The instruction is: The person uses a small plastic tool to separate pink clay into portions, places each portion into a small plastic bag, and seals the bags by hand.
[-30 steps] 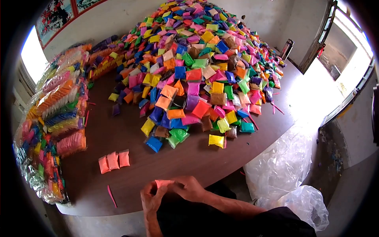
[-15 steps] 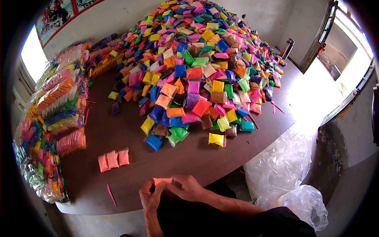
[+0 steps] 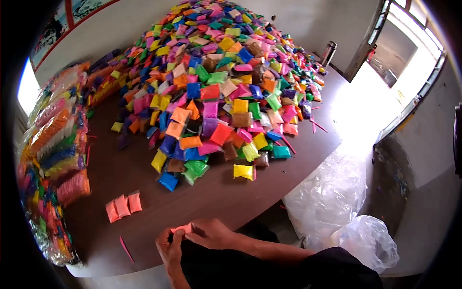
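Close to the table's front edge, my left hand [image 3: 168, 246] pinches a small coral-pink packet [image 3: 182, 228] between thumb and fingers. My right hand [image 3: 214, 234] grips the same packet from its right end, so both hands are closed on it. Part of the packet is hidden by the fingers. Beyond my left hand, three matching coral packets [image 3: 122, 206] lie side by side on the brown table [image 3: 202, 204]. A thin pink strip [image 3: 126, 249] lies to the left of my left hand.
A large heap of colourful packets [image 3: 210, 110] covers the far table. Packets in clear bags [image 3: 62, 135] are stacked along the left side. Crumpled clear plastic bags [image 3: 332, 197] stand beyond the right table edge. A flask [image 3: 329, 53] stands at the back right, near an open doorway.
The head view has turned, so the table and heap sit further left in the picture. Both hands still hold the coral packet, which is now slightly more tilted.
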A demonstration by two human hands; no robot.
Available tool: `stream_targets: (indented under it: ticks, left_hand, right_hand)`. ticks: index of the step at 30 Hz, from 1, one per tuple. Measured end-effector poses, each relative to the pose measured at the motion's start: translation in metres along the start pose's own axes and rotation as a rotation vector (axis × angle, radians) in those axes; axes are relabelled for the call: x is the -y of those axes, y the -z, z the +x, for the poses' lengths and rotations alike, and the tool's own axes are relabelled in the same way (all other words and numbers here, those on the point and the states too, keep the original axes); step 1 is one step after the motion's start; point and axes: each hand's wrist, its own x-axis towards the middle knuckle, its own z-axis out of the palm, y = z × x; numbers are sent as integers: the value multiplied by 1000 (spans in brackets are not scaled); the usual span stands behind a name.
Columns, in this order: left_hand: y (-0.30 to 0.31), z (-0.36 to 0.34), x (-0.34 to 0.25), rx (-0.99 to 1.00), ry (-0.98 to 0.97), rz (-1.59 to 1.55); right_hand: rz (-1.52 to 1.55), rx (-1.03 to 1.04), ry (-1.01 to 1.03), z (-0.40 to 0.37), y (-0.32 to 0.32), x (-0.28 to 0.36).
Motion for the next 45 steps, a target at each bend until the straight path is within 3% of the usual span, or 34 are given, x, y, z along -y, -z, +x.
stream_targets:
  ticks: [8,11,24,29,31,34,40,43,45]
  left_hand:
    - [-5,-3,-9,38,-54,-96]
    - [1,-2,-8,90,-47,-23]
    - [4,1,17,32,-33,-13]
    - [-5,-4,-14,55,-39,-95]
    - [-3,-6,-19,100,63,-123]
    - [-6,-6,-28,55,-17,-94]
    - [-2,-5,-8,17,72,27]
    - [1,-5,-9,80,132,-73]
    - [4,-3,-1,115,45,18]
  right_hand:
    - [-29,-24,4,-7,-2,-16]
    - [109,-74,-1,-7,-2,-15]
    - [-29,-17,11,-5,3,-8]
    - [95,-2,-1,-6,2,-13]
    - [17,11,47,-7,2,-10]
    - [4,25,-9,-4,2,-4]
    - [-136,-35,89,-2,0,-2]
    - [-36,-25,0,-2,0,-3]
    - [50,-28,-18,-2,1,-3]
